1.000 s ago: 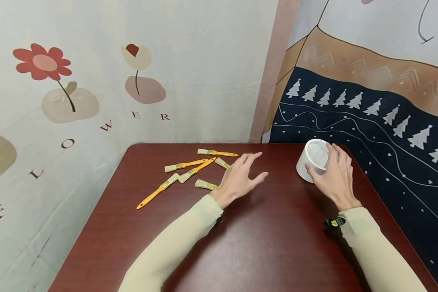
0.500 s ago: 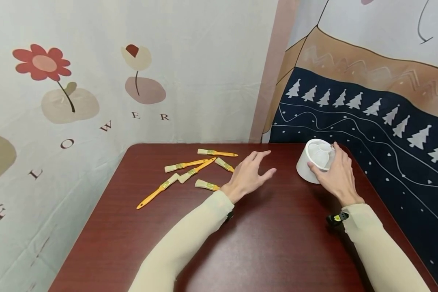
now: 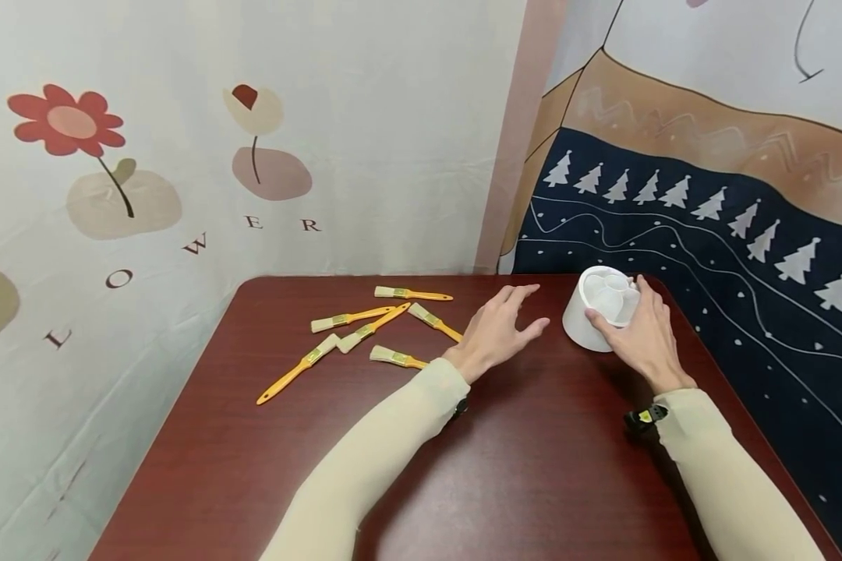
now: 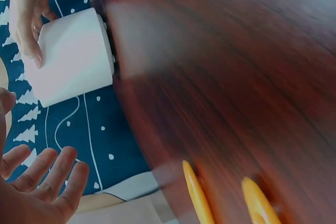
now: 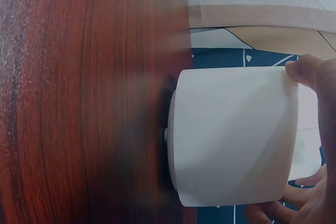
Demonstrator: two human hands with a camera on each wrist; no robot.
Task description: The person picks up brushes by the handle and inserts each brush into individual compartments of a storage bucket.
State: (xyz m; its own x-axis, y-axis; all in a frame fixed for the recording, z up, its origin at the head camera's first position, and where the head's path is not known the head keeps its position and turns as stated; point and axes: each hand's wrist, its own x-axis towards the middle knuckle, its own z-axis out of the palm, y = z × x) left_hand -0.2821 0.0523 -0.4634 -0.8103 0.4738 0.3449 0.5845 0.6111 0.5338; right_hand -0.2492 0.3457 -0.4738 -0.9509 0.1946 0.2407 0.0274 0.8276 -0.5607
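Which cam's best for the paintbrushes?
Head view: it shows all six paintbrushes spread on the table, bristles included, though the left hand and sleeve hide two handle ends. Left wrist catches only two yellow handles, cut off at the bottom edge. Right wrist shows none.

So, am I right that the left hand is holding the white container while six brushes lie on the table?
Not quite: the head view shows the right hand holding the white container, while the left hand is apart from it. The six brushes do lie on the table.
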